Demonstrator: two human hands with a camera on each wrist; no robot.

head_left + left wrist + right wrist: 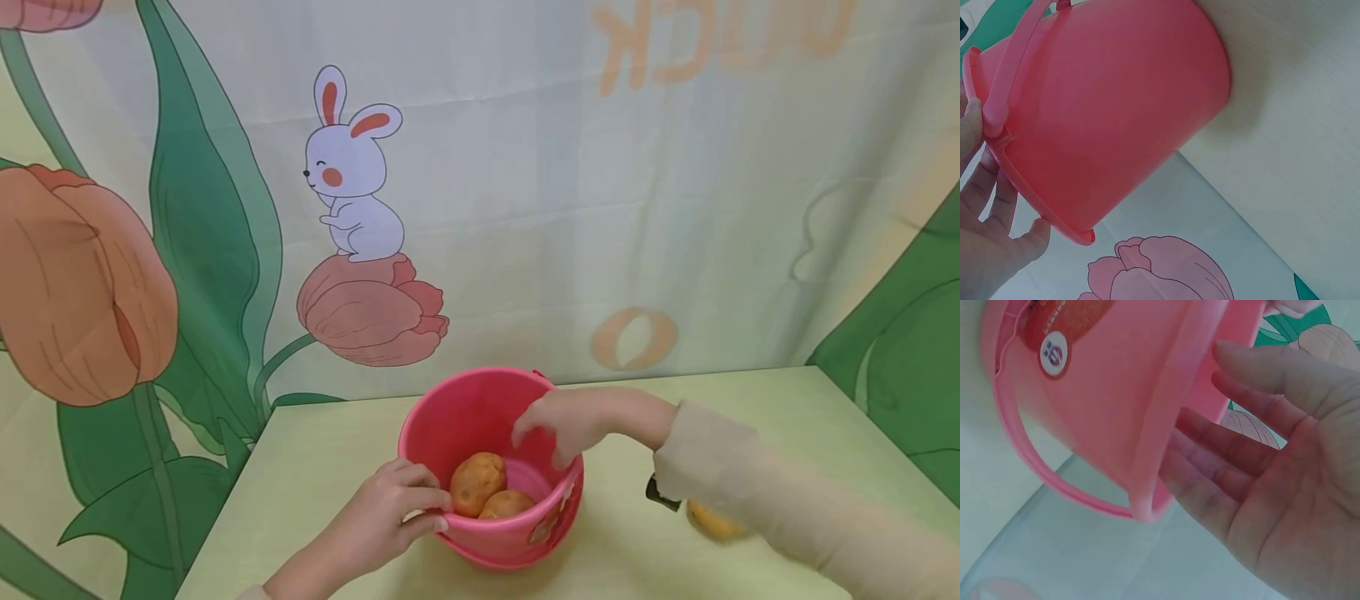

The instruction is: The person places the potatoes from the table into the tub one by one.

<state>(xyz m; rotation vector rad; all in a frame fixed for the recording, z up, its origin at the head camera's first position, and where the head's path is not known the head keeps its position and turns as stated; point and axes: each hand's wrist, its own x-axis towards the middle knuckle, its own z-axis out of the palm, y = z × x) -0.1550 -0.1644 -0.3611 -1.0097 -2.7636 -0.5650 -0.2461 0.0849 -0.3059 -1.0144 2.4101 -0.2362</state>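
Note:
A pink plastic bucket (517, 542) stands on a pale green table (330, 450). Two brown potatoes (477, 482) (506, 503) lie inside it. My left hand (390, 512) grips the bucket's near-left rim, with fingers over the edge. In the left wrist view the left hand (985, 237) holds the rim and the folded-down handle of the bucket (1116, 106). My right hand (562, 421) hovers over the right rim with loose fingers and holds nothing. In the right wrist view the right hand's (1285, 487) palm is empty, beside the bucket (1116, 394).
A yellowish rounded object (712, 521) lies on the table, partly hidden behind my right sleeve (757, 492). A printed cloth backdrop with a rabbit (348, 175) and tulips hangs right behind the table. The table's left edge runs diagonally near my left arm.

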